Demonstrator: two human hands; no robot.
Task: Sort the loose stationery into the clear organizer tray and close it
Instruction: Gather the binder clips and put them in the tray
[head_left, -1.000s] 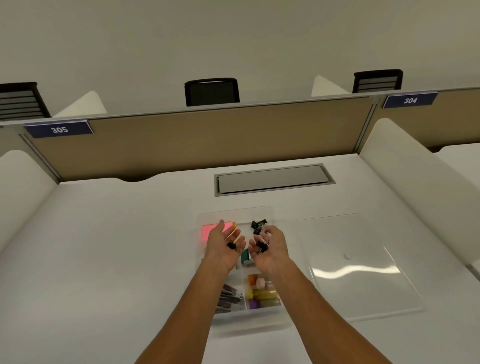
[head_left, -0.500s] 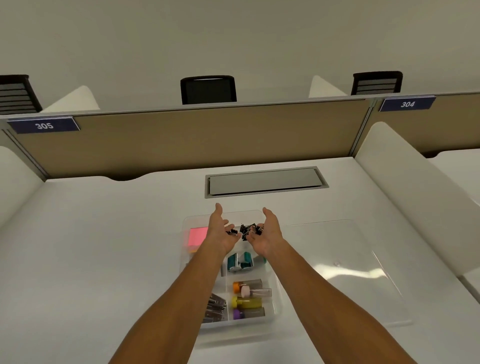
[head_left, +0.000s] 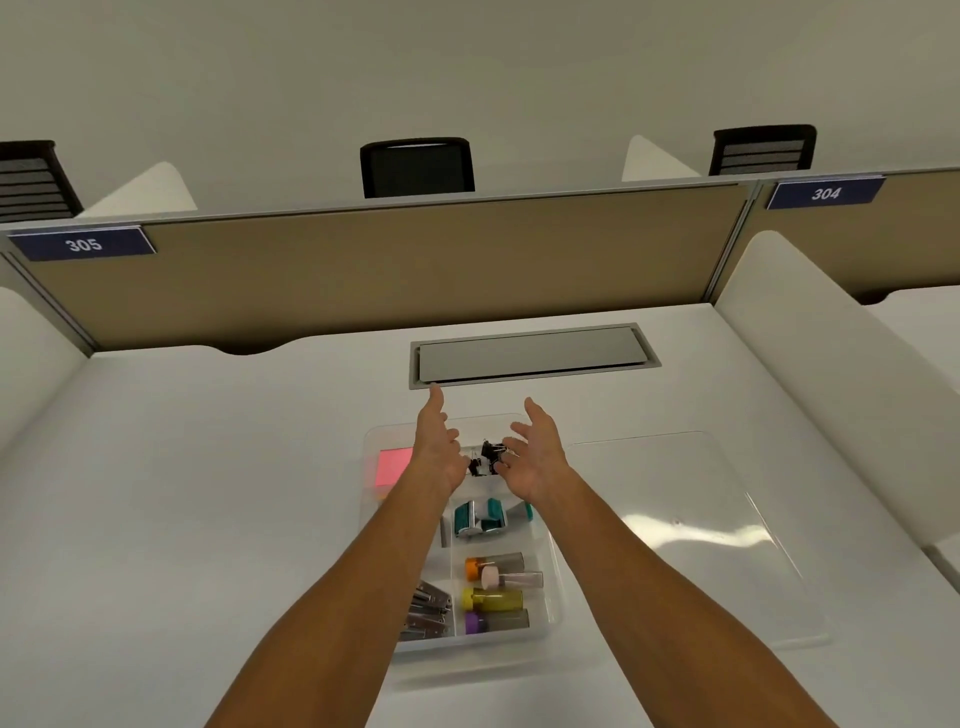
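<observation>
The clear organizer tray lies open on the white desk. Its far right compartment holds several black binder clips. My left hand and my right hand hover over that compartment, palms facing each other, fingers spread and holding nothing. Pink sticky notes fill the far left compartment. Teal tape rolls sit in the middle, several capped tubes near the front right, metal staple strips at the front left. The clear lid lies flat to the tray's right.
A grey cable hatch is set into the desk beyond the tray. A tan partition closes the back, with white side dividers left and right. Black chairs stand behind the partition.
Both hands moved forward over the far compartment and opened; the binder clips they held a second ago now lie in the tray between them.
</observation>
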